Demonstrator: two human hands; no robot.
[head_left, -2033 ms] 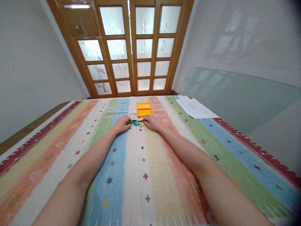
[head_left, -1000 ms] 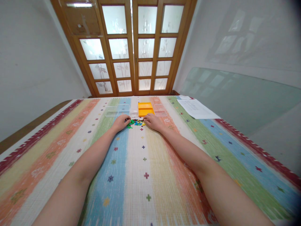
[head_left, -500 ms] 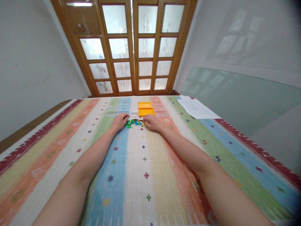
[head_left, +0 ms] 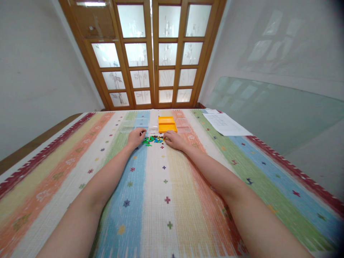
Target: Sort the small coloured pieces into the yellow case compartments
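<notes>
A small heap of tiny coloured pieces [head_left: 152, 139], mostly green and blue, lies on the striped tablecloth [head_left: 166, 186] far in front of me. My left hand [head_left: 136, 138] rests at the heap's left edge with fingers curled, pinching something small and dark that I cannot make out. My right hand [head_left: 174, 139] lies at the heap's right edge, fingers bent down onto the pieces. Just behind the heap stands an orange tray [head_left: 166, 124].
Clear plastic trays [head_left: 134, 126] flank the orange one on the left, and another clear tray [head_left: 183, 125] on the right. A printed paper sheet [head_left: 224, 124] lies at the far right. Wooden glazed doors [head_left: 153, 53] stand beyond the table's far edge.
My left hand has drawn back to the left from the heap, uncovering more green pieces, and its fingers have pinched together. My right hand has hardly moved.
</notes>
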